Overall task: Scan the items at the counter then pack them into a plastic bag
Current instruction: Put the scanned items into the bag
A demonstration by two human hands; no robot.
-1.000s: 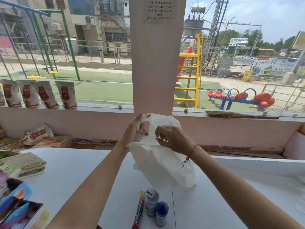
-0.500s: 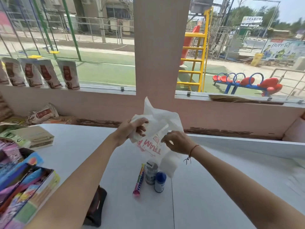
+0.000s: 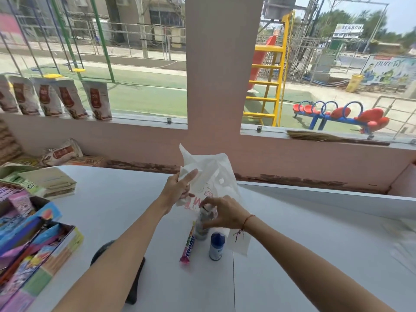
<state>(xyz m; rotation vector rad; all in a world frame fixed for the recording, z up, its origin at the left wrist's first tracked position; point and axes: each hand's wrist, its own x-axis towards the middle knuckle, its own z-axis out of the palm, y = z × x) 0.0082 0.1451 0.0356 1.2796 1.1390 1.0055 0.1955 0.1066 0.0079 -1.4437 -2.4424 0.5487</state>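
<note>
My left hand (image 3: 179,186) grips the top edge of a white plastic bag (image 3: 216,174) with pink print, held above the white counter (image 3: 304,255). My right hand (image 3: 221,212) has left the bag and closes around the top of a small grey bottle (image 3: 201,230) standing on the counter. Beside it lies a Mentos roll (image 3: 188,243) to the left. A small bottle with a dark blue cap (image 3: 216,246) stands just to the right. The bag's lower part hangs behind my right wrist.
A black scanner-like object (image 3: 135,287) lies under my left forearm. Colourful snack boxes (image 3: 29,248) fill the counter's left edge, with a cream box (image 3: 50,182) behind. Pouches (image 3: 67,100) line the window sill. A broom (image 3: 326,137) rests on the right sill.
The bag came down from chest height toward the counter. My right hand let go of the bag and dropped onto the grey bottle. The view tilted down.
</note>
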